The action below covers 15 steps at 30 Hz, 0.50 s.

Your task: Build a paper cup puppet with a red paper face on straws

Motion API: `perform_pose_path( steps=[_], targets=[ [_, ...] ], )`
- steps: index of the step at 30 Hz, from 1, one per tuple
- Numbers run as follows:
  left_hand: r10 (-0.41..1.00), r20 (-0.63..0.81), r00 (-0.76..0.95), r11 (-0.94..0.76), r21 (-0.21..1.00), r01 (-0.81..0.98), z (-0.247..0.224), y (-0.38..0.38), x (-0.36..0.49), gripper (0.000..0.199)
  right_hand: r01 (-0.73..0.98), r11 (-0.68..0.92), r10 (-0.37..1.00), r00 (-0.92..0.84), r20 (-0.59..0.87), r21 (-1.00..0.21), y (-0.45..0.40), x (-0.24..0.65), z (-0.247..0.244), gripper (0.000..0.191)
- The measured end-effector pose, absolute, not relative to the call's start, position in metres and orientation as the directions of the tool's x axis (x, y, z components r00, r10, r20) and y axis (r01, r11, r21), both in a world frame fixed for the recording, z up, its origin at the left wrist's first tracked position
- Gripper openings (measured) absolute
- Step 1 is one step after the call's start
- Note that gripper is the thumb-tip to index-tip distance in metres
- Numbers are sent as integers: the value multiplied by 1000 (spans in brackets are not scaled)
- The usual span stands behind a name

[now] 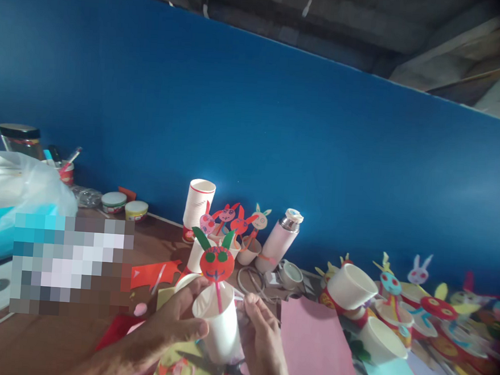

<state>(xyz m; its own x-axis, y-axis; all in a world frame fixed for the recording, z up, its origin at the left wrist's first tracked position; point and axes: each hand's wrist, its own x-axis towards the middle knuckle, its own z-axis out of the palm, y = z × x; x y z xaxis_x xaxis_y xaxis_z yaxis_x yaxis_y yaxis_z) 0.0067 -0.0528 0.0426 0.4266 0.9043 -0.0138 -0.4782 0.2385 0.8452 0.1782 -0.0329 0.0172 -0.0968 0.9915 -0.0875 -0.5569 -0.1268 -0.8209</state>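
Observation:
A white paper cup [221,337] stands in front of me, tilted slightly. My left hand [181,314] is closed on its left side, thumb along the front and fingers behind. From the cup rises a pink straw [218,296], topped by a red paper rabbit face [216,265] with green ears and green eyes. Just right of the cup, my right hand [261,331] has thumb and forefinger pinched together; I cannot make out what is between them. Scissors [243,373] lie partly hidden below the cup, near orange paper scraps [177,371] on yellowish paper.
Behind stand several finished rabbit cups [249,250], stacked paper cups [200,204] and a pink thermos [278,244]. Pink paper [316,346] lies to the right, with more decorated cups [395,312] beyond. Leftward are orange paper [153,275], round tubs [136,210] and a plastic bag [48,185].

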Motion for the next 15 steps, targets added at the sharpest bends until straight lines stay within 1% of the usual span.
perform_pose_path(
  steps=[3, 6, 8, 12, 15],
  targets=[
    [942, -121, 313, 256, 862, -438, 38, -55, 5, 77, -524, -118, 992, -105, -73, -844, -35, 175, 15, 27],
    [959, -150, 241, 230, 907, -352, 41, -58, 1, 74, -445, -76, 996, -84, -43, -892, -37, 176, 15, 26],
    [963, -151, 223, 212, 935, -283, 45, -59, -1, 70, -358, -35, 997, -74, -9, -933, -37, 179, 17, 25],
    [949, -153, 275, 207, 962, -181, 51, -58, -6, 68, -144, 46, 998, -27, 50, -988, -35, 186, 26, 25],
    [908, -181, 378, 247, 960, -133, 52, -56, -8, 69, -29, 88, 996, -23, 88, -996, -34, 190, 30, 26]
  ],
)
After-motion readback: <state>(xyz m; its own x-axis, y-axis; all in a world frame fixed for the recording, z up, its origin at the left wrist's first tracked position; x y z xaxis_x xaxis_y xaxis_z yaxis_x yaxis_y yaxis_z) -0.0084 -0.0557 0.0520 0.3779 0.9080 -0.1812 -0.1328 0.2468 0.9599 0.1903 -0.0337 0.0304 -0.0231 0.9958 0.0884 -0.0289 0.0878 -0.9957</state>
